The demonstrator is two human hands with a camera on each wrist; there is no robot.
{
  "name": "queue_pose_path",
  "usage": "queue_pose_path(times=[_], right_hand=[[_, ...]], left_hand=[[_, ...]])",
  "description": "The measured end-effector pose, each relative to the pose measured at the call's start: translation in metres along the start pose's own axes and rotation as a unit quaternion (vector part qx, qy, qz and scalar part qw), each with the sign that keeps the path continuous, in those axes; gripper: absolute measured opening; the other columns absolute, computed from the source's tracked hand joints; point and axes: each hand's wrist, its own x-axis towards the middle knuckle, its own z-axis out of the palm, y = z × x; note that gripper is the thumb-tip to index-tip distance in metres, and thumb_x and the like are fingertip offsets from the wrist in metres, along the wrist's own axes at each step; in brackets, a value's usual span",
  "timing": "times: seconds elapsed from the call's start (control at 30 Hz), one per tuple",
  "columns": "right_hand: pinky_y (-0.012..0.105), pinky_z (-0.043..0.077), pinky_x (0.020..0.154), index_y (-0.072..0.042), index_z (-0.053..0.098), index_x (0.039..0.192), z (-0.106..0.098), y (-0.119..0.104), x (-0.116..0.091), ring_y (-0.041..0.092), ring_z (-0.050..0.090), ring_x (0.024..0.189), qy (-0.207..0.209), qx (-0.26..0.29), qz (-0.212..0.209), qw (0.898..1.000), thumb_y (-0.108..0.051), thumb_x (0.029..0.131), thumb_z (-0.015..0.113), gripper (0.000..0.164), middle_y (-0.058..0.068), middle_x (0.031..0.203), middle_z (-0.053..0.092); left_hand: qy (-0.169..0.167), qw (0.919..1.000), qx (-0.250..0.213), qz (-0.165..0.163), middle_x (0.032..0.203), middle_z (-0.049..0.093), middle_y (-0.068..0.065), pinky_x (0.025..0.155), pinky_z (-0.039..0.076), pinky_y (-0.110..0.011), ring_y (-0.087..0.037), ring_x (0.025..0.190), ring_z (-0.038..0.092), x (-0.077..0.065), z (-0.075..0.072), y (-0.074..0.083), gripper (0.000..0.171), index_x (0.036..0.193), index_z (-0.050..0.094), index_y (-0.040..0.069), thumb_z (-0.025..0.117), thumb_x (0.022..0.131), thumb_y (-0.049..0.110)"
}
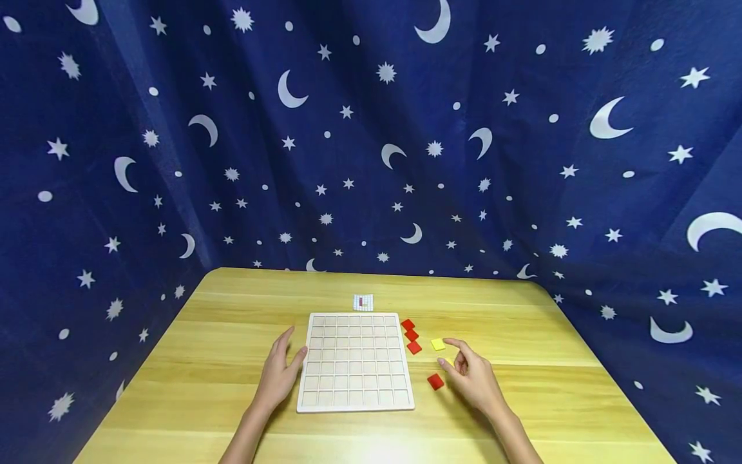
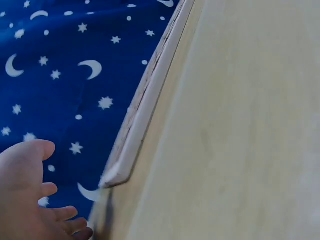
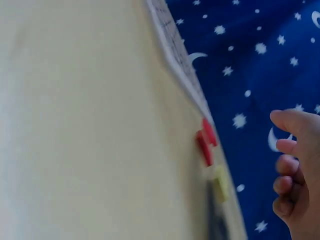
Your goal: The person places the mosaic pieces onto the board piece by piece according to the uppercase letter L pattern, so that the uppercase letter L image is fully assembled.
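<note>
A pale wooden board (image 1: 355,365) with a grid of square recesses lies on the table. At its left edge is my left hand (image 1: 279,374), fingers extended and thumb spread beside the rim. To the right of the board hovers my right hand (image 1: 475,379), its thumb and index finger apart over the yellow tiles. One yellow tile (image 1: 437,344) lies just by the index fingertip; another yellow tile (image 1: 449,362) is partly hidden by the thumb. A red tile (image 1: 435,381) rests in front of them. In the right wrist view the other fingers (image 3: 283,185) curl loosely, holding nothing.
Several red tiles (image 1: 411,335) form a slanting row along the board's upper right edge. Behind the board lies a small card (image 1: 363,302) printed with a grid and a red mark. A blue curtain (image 1: 371,161) with moons and stars surrounds the wooden table (image 1: 243,309).
</note>
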Motion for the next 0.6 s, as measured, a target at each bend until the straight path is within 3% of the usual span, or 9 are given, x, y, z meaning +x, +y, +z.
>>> queue_pose_path(times=[0.13, 0.43, 0.6], right_hand=[[0.019, 0.027, 0.04, -0.011, 0.061, 0.115, 0.009, 0.01, -0.011, -0.001, 0.024, 0.044, -0.028, 0.009, 0.026, 0.999, -0.023, 0.077, 0.076, 0.043, -0.011, 0.052, 0.033], [0.016, 0.019, 0.041, -0.02, 0.066, 0.112, 0.014, 0.021, -0.019, -0.001, 0.018, 0.044, -0.124, 0.004, 0.062, 0.99, -0.036, 0.072, 0.077, 0.044, -0.01, 0.048, 0.029], [0.017, 0.019, 0.041, -0.024, 0.066, 0.114, 0.015, 0.022, -0.018, 0.001, 0.018, 0.043, -0.168, -0.014, 0.048, 0.984, -0.044, 0.074, 0.073, 0.045, -0.01, 0.049, 0.029]], left_hand=[[-0.022, 0.9996, 0.007, -0.017, 0.145, 0.024, -0.024, 0.099, 0.026, -0.063, -0.045, 0.128, 0.029, -0.001, 0.004, -0.012, 0.067, 0.145, 0.022, 0.004, 0.047, 0.095, 0.042], [-0.058, 0.9924, 0.101, 0.038, 0.145, 0.028, -0.022, 0.108, 0.013, -0.054, -0.04, 0.134, 0.021, 0.002, 0.011, -0.022, 0.071, 0.144, 0.024, -0.002, 0.053, 0.092, 0.038], [-0.075, 0.9898, 0.114, 0.039, 0.145, 0.031, -0.017, 0.111, 0.01, -0.046, -0.031, 0.136, 0.023, 0.002, 0.008, -0.025, 0.072, 0.145, 0.026, 0.003, 0.059, 0.088, 0.032]])
